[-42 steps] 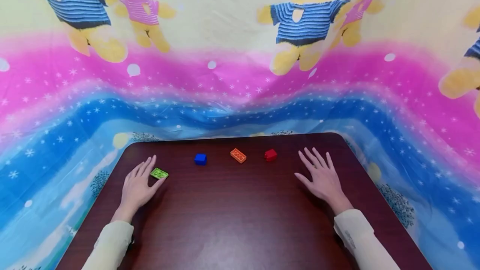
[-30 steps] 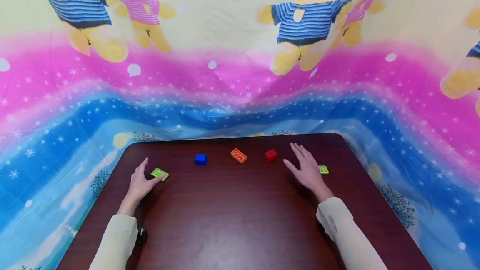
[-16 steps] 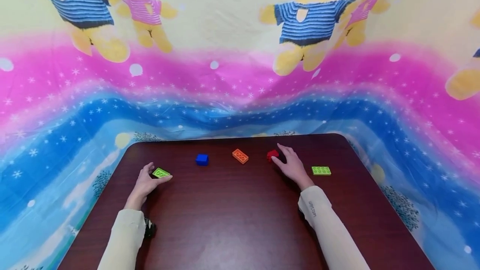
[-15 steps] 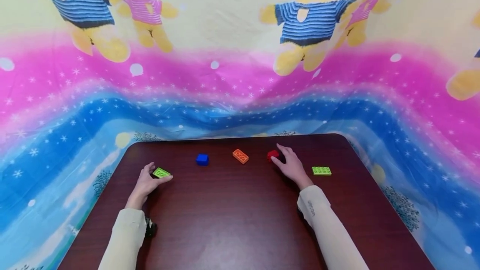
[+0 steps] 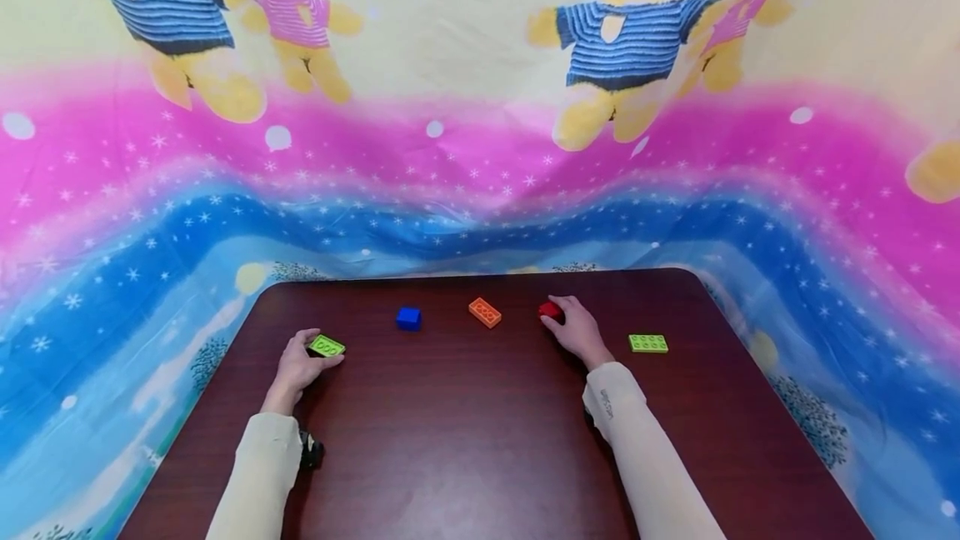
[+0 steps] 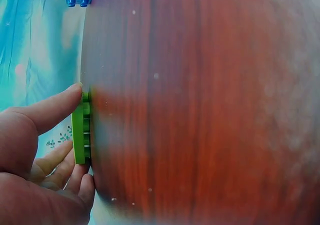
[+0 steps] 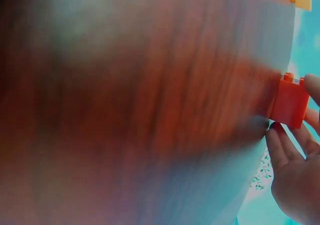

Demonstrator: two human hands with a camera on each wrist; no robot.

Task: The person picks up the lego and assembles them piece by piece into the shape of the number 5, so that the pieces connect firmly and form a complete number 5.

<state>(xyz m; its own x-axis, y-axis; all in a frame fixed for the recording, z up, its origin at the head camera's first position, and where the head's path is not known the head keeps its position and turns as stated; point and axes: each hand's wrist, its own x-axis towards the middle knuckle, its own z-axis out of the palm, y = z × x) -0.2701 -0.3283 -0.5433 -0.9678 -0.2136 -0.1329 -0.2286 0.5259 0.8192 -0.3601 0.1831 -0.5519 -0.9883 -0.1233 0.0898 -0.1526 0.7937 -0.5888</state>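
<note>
In the head view my left hand (image 5: 298, 363) is at the table's left with a lime green brick (image 5: 327, 346) between thumb and fingers. The brick's hollow underside faces up; in the left wrist view the thumb (image 6: 62, 102) meets one end of it and fingertips are at the other. On the right side, my right hand (image 5: 579, 332) pinches a small red brick (image 5: 548, 310) with thumb and fingers. The right wrist view shows the red brick (image 7: 291, 101) close over the table, its studs pointing sideways, away from the fingers beneath it.
Between the hands lie a blue brick (image 5: 408, 318) and an orange brick (image 5: 485, 312), its hollow side up. A second lime green brick (image 5: 648, 343), studs up, lies right of my right hand. The dark wooden table (image 5: 450, 440) ends at a patterned curtain (image 5: 450, 173).
My right hand has moved left from over the second green brick, uncovering it, and has taken hold of the red brick. My left hand's fingers have drawn in around the other green brick.
</note>
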